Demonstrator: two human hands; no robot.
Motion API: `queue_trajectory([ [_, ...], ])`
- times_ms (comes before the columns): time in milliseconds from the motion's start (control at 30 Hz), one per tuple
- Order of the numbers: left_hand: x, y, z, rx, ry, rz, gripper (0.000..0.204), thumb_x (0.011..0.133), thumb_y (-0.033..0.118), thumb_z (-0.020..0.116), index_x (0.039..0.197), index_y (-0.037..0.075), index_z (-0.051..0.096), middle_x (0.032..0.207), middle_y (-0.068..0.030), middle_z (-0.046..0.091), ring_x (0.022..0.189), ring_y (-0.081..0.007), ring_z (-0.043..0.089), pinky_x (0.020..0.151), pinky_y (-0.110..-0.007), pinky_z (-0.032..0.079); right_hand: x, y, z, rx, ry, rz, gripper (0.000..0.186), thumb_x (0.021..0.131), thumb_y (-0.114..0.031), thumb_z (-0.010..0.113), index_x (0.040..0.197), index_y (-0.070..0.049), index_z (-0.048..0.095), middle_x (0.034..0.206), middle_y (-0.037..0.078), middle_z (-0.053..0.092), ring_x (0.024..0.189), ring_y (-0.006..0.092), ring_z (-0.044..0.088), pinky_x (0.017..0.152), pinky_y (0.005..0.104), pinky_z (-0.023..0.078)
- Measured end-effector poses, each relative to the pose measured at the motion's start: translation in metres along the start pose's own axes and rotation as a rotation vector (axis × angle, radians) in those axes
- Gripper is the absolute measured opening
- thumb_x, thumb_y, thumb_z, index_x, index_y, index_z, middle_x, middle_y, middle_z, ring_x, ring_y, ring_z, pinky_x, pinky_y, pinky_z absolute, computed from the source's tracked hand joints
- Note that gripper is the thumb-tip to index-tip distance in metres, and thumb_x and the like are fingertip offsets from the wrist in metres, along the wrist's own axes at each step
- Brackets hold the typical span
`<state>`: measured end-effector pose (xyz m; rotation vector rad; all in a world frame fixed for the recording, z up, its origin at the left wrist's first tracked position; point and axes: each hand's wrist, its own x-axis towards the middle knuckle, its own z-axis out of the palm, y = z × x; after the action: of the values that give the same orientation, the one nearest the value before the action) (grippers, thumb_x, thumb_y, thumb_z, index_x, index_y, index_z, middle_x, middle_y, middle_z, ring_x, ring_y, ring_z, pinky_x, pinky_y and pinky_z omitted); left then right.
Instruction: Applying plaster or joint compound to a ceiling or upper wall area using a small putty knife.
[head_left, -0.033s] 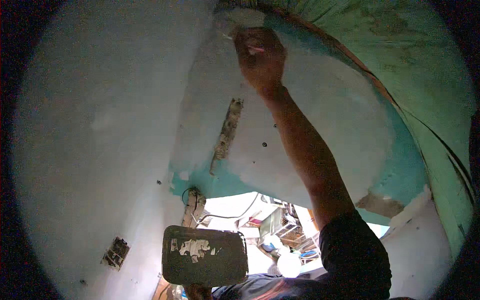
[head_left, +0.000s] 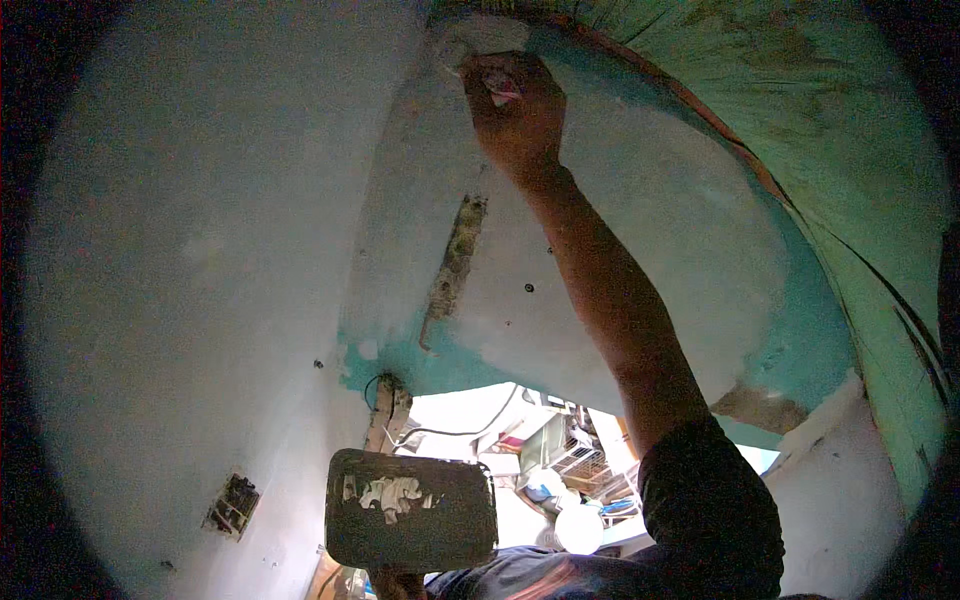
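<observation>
My right hand [head_left: 518,115] is raised high against the wall, its fingers closed round a small hand tool [head_left: 503,90]. Only a pinkish-white part of that tool shows inside the fist; the rest is hidden. Beside the knuckles is a pale patch of filler [head_left: 490,35] on the wall. Low in the view, my left hand [head_left: 400,586] grips a dark rectangular putty board [head_left: 410,535] from beneath, its fingers mostly hidden behind it. White putty [head_left: 392,496] lies in an uneven smear on the board's face.
The wall [head_left: 640,200] is whitish with turquoise areas and a rough bare strip [head_left: 458,262]. Green sheeting [head_left: 800,110] hangs along the upper right. An open wall box [head_left: 232,506] sits lower left. Through a bright opening, a cable [head_left: 460,432], a wire rack [head_left: 582,462] and clutter show.
My right hand has shifted slightly left and up along the wall, and more of the pinkish-white part shows in the fist. The putty board has barely moved.
</observation>
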<state>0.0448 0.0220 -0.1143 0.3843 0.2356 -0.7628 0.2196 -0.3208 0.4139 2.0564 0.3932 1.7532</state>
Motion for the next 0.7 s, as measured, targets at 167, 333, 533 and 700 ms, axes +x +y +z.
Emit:
queue_trajectory([
  [167, -0.002, -0.001, -0.002, -0.035, -0.018, 0.013, 0.032, 0.096, 0.014, 0.058, 0.127, 0.005, 0.055, 0.103, -0.0104, 0.064, 0.087, -0.0236, 0.062, 0.068, -0.030, 0.057, -0.012, 0.012, -0.026, -0.160, 0.029, 0.075, 0.008, 0.084, -0.011, 0.075, 0.089, -0.007, 0.070, 0.087, 0.012, 0.070, 0.070, 0.0224, 0.069, 0.063, 0.0307, 0.056],
  [333, 0.006, 0.004, -0.008, -0.050, -0.043, 0.030, 0.032, 0.095, 0.012, 0.059, 0.126, 0.005, 0.056, 0.102, -0.0113, 0.065, 0.087, -0.0242, 0.063, 0.068, -0.030, 0.058, -0.012, -0.007, -0.013, -0.156, 0.048, -0.113, 0.020, 0.080, -0.006, 0.076, 0.097, -0.011, 0.066, 0.084, 0.011, 0.068, 0.077, 0.0261, 0.068, 0.067, 0.0351, 0.056],
  [533, 0.013, 0.007, -0.024, -0.053, -0.069, 0.028, 0.033, 0.094, 0.009, 0.061, 0.126, 0.004, 0.056, 0.101, -0.0123, 0.065, 0.087, -0.0249, 0.063, 0.068, -0.030, 0.058, 0.004, -0.003, 0.017, -0.355, -0.114, -0.210, 0.038, 0.072, -0.003, 0.074, 0.106, -0.017, 0.067, 0.107, 0.008, 0.065, 0.094, 0.0271, 0.065, 0.071, 0.0385, 0.058],
  [700, 0.029, -0.004, -0.085, -0.137, -0.233, -0.042, 0.030, 0.091, 0.007, 0.061, 0.121, 0.003, 0.058, 0.096, -0.0109, 0.066, 0.085, -0.0224, 0.063, 0.067, -0.029, 0.058, 0.010, 0.012, 0.047, -0.480, -0.247, -0.098, 0.038, 0.072, -0.007, 0.074, 0.109, -0.015, 0.067, 0.111, 0.009, 0.063, 0.098, 0.0276, 0.065, 0.075, 0.0396, 0.059],
])
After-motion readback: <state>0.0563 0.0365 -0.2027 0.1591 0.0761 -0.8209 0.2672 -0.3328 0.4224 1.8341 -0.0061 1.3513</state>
